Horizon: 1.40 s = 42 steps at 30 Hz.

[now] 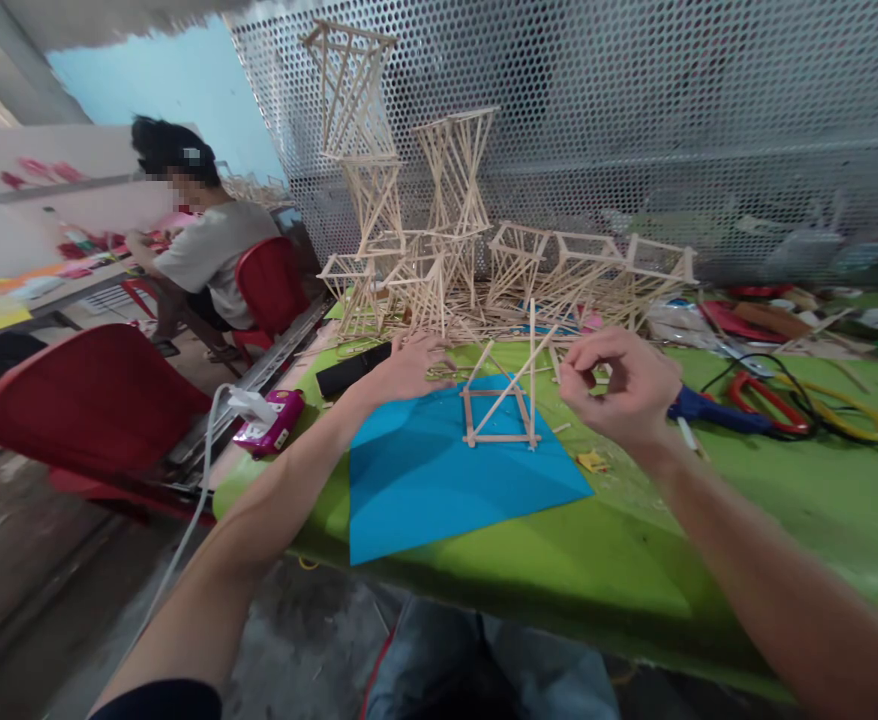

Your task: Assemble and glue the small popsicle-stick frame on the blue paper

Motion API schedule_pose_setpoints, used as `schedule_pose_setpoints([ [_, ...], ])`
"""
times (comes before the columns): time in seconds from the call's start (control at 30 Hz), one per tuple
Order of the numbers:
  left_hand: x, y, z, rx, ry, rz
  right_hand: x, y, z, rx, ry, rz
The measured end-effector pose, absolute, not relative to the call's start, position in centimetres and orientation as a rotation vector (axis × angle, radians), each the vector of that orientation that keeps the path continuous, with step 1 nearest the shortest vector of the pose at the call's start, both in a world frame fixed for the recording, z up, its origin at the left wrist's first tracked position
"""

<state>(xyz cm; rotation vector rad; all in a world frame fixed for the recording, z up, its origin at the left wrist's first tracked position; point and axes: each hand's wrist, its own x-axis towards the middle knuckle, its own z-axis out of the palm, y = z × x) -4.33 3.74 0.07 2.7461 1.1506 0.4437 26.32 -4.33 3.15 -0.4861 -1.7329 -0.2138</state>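
Observation:
A small square frame of wooden sticks (503, 438) lies on a blue sheet (416, 500). Several sticks rise from its corners, one of them slanting across it. To the left of the frame, my left hand (413, 366) reaches over the sheet's far edge with fingers spread, close to loose sticks on the table. My right hand (623, 385) hovers to the right of the frame, apart from it, thumb and fingers curled together in a ring. Whatever those fingertips may pinch is too small or hidden to make out.
Finished stick towers (454, 170) crowd the back before a perforated metal screen (634, 130). A blue-handled tool (724, 412) with a cable lies right. A purple power socket (274, 425) and a black case (353, 370) sit left. A person (218, 235) sits beyond red chairs (94, 400).

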Motion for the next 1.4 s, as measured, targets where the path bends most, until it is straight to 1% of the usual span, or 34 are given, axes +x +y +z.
schedule_pose_setpoints([
  [0.1, -4.2, 3.9, -0.4, 2.788, 0.993, 0.37, 26.1, -4.5, 3.1, -0.478, -1.734, -0.194],
  [0.3, -3.8, 4.6, -1.1, 2.821, 0.795, 0.329, 26.3, -4.7, 2.6, -0.473, -1.801, -0.151],
  [0.47, -3.5, 4.5, -1.1, 2.705, 0.814, 0.223, 27.0, -3.8, 2.1, -0.433, -1.817, 0.007],
  [0.73, -3.5, 4.2, -0.5, 2.668, 0.791, 0.186, 27.8, -2.6, 1.9, -0.457, -1.788, 0.165],
  [0.93, -2.9, 3.6, -0.3, 2.581, 0.734, 0.187, 28.4, -2.3, 2.2, -0.445, -1.806, 0.096],
  [1.03, -2.1, 2.7, -0.2, 2.592, 0.772, 0.149, 28.6, -2.5, 2.3, -0.556, -1.814, -0.014],
  [1.13, -1.6, 1.8, 0.3, 2.609, 0.761, 0.151, 28.5, -2.7, 2.1, -0.628, -1.766, -0.021],
  [1.2, -1.8, 1.4, 0.8, 2.629, 0.732, 0.223, 28.4, -2.9, 2.1, -0.577, -1.752, -0.031],
  [1.27, -2.3, 1.3, 1.2, 2.704, 0.704, 0.436, 28.2, -3.1, 2.3, -0.512, -1.75, -0.103],
  [1.3, -2.6, 1.3, 1.4, 2.754, 0.677, 0.626, 28.0, -3.2, 2.5, -0.493, -1.756, -0.157],
  [1.4, -3.2, 1.7, 1.7, 2.798, 0.569, 1.364, 27.5, -3.7, 3.2, -0.468, -1.791, -0.366],
])
